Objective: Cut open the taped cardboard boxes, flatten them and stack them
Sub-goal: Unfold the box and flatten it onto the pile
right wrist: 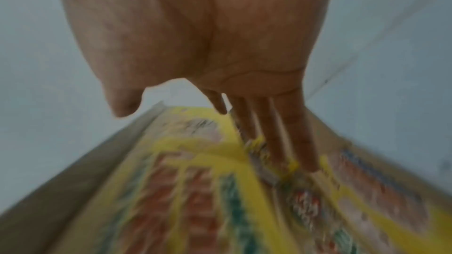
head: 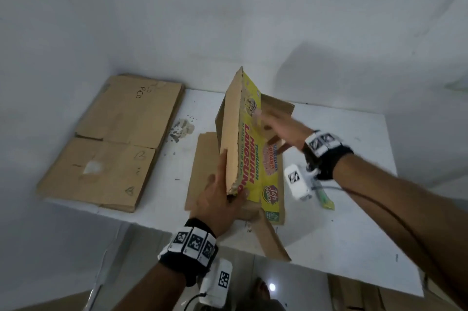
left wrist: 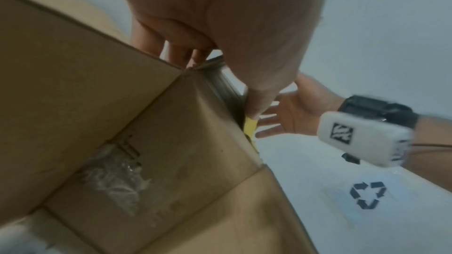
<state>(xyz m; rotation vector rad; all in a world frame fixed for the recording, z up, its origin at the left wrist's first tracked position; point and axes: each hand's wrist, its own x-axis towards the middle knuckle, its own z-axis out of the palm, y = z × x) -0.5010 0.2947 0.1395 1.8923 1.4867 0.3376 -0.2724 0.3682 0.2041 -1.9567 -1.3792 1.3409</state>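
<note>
The left hand [head: 217, 199] grips the near lower corner of the printed box [head: 249, 148], thumb on the yellow printed side and fingers wrapped round the torn brown flap edge; in the left wrist view the fingers [left wrist: 171, 53] disappear behind the cardboard, so how far they reach is hidden. The right hand [head: 283, 131] is spread wide with straight fingers laid against the yellow face, holding nothing; motion blur smears it in the head view, and the right wrist view shows the fingers [right wrist: 288, 134] over blurred print, so whether they press or only brush cannot be told. The box stands tilted on edge, partly collapsed, in the middle of the white table [head: 354, 209], its lower flaps splayed toward the near edge. Flattened cardboard [head: 114, 143] lies well apart at the table's left end. A yellow-green cutter [head: 325, 199] lies just beside the box, half covered by the right wrist's camera.
</note>
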